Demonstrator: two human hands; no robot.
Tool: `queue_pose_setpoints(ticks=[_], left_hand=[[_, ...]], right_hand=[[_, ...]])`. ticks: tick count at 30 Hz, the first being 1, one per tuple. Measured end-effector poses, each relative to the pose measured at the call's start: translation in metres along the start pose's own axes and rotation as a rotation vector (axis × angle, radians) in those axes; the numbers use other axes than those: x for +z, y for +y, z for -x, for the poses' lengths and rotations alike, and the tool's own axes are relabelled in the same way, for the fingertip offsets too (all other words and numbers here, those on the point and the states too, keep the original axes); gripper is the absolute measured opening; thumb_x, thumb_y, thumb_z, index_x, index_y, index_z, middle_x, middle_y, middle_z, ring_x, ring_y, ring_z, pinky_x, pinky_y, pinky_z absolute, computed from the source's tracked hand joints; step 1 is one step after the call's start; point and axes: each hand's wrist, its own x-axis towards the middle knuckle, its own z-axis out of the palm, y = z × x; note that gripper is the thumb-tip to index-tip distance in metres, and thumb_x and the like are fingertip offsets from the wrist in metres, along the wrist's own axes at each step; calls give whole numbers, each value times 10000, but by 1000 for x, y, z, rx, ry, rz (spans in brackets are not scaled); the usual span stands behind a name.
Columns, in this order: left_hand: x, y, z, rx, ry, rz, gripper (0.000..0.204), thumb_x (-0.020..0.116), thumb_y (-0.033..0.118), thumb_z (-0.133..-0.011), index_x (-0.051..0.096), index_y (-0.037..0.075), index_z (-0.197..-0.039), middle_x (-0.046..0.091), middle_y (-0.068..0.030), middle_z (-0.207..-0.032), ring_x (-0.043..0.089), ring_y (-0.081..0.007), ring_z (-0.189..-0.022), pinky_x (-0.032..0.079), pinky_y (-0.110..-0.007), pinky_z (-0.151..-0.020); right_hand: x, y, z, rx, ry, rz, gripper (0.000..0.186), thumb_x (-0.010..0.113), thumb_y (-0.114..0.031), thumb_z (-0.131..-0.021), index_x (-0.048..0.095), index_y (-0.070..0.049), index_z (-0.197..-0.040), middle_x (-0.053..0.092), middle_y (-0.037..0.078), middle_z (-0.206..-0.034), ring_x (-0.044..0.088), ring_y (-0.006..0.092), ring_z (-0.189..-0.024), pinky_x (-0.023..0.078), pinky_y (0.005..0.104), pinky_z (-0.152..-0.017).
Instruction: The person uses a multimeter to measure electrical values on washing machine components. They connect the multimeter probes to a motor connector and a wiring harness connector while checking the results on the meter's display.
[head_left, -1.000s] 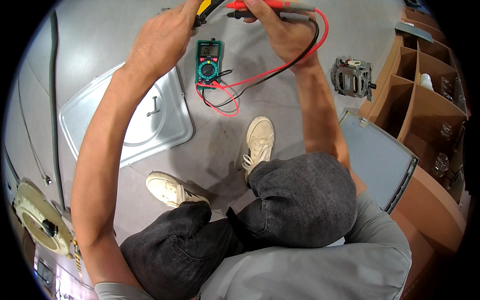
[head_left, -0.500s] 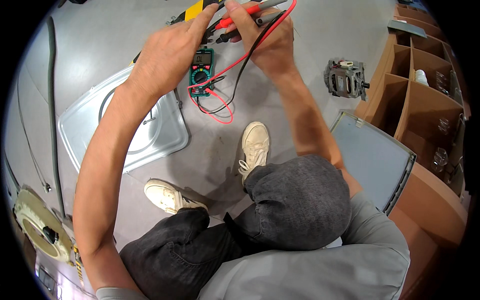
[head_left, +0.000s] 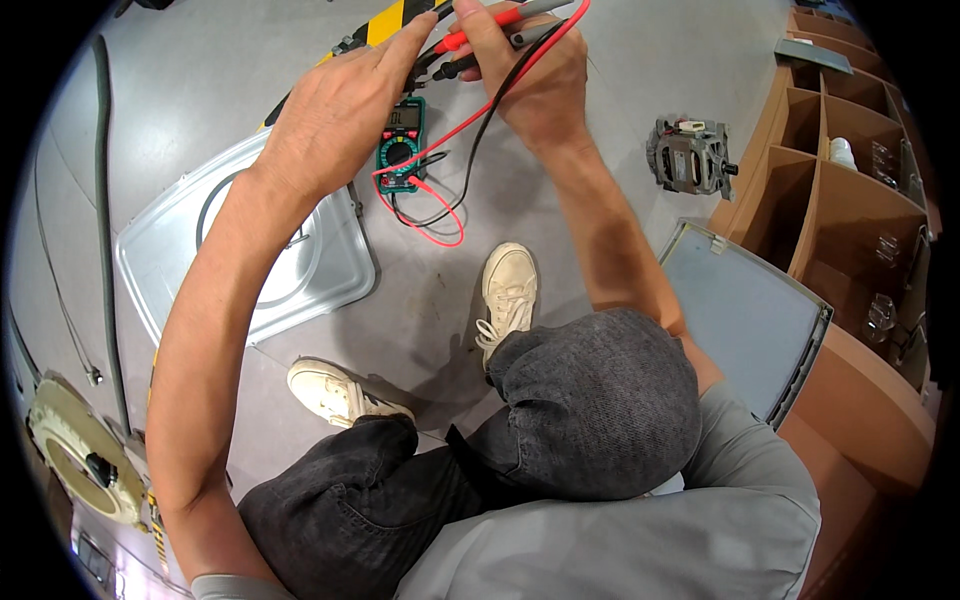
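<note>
At the top of the view, my right hand (head_left: 545, 95) grips a red test probe (head_left: 515, 17) and a black test probe (head_left: 457, 68) together, tips pointing left. My left hand (head_left: 340, 115) is opposite, its index finger reaching up to a small dark part beside the probe tips; its other fingers are mostly hidden, and what they hold cannot be made out. Below the probes, a green multimeter (head_left: 400, 152) lies on the floor, partly covered by my left hand. Red leads (head_left: 455, 140) and black leads (head_left: 483, 135) run from it to the probes.
A silvery metal panel (head_left: 340, 265) lies under my left forearm. A motor (head_left: 692, 158) sits on the floor at right, near a grey panel (head_left: 745, 310) and a brown compartmented shelf (head_left: 765, 215). A dark hose (head_left: 106, 230) and a cream ring-shaped part (head_left: 55, 450) are at left.
Both hands keep nearly the same pose. My left forearm has shifted slightly right over the metal panel, hiding more of the bolt on it.
</note>
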Motion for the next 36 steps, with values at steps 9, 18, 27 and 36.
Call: queue_pose_setpoints(ticks=[9,18,27,36], left_hand=[[3,-3,1,9,14,-29,729,610,-55,-749,300,82,-1394,590,-154,-872,572,-349,-799,455,-444,-684],[2,-5,2,-26,8,-57,728,624,-49,-748,304,79,-1390,592,-145,-872,585,-334,-815,467,-436,-692],[6,-6,2,24,36,-58,696,616,-52,-752,328,63,-1375,595,-142,-859,586,-329,-799,471,-429,-692],[6,-6,2,41,55,-76,696,627,-47,-746,338,56,-1371,586,-141,-829,583,-317,-773,463,-424,-683]], right_hand=[[9,3,1,-316,76,146,209,537,-84,-864,612,-94,-1059,638,80,-744,601,267,-581,448,382,-489],[12,-15,2,234,77,-256,157,637,-161,-793,641,-50,-683,602,66,-547,580,205,-467,455,288,-488],[16,-10,2,286,10,-223,192,617,-196,-799,640,-52,-674,581,80,-518,574,240,-462,456,313,-492],[10,-11,-1,218,-71,-138,137,589,-166,-813,630,-49,-755,597,95,-615,592,270,-563,461,365,-546]])
